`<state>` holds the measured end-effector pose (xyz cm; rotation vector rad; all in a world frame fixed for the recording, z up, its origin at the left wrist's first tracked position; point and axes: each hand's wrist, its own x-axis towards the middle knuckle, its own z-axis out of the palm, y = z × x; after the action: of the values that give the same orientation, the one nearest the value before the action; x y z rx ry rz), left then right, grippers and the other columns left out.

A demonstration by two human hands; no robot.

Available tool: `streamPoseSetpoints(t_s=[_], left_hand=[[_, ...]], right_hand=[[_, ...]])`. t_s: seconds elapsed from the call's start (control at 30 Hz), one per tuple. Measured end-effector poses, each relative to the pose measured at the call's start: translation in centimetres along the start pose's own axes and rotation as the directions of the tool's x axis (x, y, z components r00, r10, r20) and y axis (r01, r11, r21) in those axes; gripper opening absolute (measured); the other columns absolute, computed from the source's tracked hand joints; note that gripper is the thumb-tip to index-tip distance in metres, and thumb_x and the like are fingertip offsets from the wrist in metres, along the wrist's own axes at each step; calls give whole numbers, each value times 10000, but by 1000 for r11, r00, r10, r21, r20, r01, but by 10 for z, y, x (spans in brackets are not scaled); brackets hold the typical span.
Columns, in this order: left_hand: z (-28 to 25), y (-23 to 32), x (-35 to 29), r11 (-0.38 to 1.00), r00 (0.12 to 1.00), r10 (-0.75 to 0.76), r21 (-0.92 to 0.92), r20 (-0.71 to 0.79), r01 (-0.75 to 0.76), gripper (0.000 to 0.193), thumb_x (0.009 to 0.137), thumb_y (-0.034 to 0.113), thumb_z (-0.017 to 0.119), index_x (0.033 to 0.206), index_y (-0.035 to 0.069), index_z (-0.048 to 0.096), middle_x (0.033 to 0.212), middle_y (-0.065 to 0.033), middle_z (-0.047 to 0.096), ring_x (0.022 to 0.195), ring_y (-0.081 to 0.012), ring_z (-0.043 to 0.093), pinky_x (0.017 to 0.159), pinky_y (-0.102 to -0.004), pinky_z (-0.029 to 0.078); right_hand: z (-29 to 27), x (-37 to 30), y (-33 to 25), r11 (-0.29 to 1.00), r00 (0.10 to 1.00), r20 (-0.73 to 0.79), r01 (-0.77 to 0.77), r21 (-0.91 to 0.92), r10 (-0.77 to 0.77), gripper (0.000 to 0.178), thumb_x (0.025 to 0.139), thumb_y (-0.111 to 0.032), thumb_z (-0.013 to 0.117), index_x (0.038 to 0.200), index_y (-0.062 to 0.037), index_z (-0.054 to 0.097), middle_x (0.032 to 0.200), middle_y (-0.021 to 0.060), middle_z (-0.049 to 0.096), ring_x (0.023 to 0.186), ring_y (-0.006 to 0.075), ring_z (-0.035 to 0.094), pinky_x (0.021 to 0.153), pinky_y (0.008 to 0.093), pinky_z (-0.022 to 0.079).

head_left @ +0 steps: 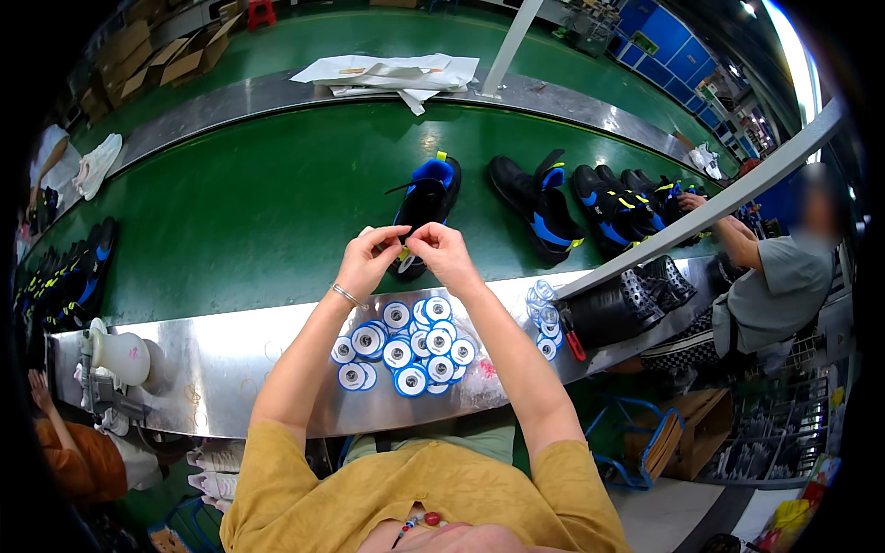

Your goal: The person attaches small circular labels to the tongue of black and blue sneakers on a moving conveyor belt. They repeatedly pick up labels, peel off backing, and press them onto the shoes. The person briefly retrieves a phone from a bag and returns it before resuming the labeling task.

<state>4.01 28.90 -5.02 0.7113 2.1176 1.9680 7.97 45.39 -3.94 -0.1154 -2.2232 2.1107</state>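
Observation:
My left hand (366, 261) and my right hand (444, 258) meet at the near end of a black shoe (426, 198) with blue lining and yellow-green details. Thumb and forefinger of each are pinched together, fingertips close to each other. Between and just below them shows a small whitish piece (407, 264), perhaps a tag; how each hand grips it is too small to tell. Several round white tags with blue rims (410, 354) lie heaped on the metal ledge (230, 359) between my forearms. Another black and blue shoe (537, 207) lies to the right on the green belt (249, 203).
More black shoes (613, 207) stand in a row at the right, others (78, 276) at the far left. Red-handled cutters (572, 336) and clear rings (544, 313) are right on the ledge. A white spool-shaped device (124, 358) stands left. A co-worker (774, 286) handles shoes at right.

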Motion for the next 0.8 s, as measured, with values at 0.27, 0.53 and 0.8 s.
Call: streamPoseSetpoints(t_s=[0.27, 0.53, 0.8], left_hand=[[-4, -3, 1, 999, 999, 7, -49, 33, -6, 336, 823, 3, 634, 1142, 101, 673, 860, -9, 576, 806, -105, 549, 775, -240, 478], [-6, -13, 2, 994, 999, -9, -104, 41, 13, 386, 820, -5, 634, 1201, 61, 625, 843, -1, 606, 771, -80, 546, 748, -231, 474], [-4, -13, 4, 987, 999, -27, -158, 35, 32, 393, 816, -25, 623, 1206, 31, 613, 806, 12, 609, 740, -69, 539, 713, -217, 474]], right_hand=[[2, -4, -8, 983, 990, 42, -137, 124, 133, 91, 851, -102, 638, 840, -13, 619, 729, -7, 577, 628, 44, 488, 523, 189, 381], [3, -1, -6, 998, 998, 56, -35, 42, 33, 96, 844, -128, 662, 848, -49, 606, 701, -34, 552, 562, 19, 439, 459, 177, 305], [4, -1, -6, 998, 995, 87, -46, 49, 41, 100, 833, -126, 674, 831, -58, 601, 697, -43, 553, 560, 17, 429, 461, 175, 290]])
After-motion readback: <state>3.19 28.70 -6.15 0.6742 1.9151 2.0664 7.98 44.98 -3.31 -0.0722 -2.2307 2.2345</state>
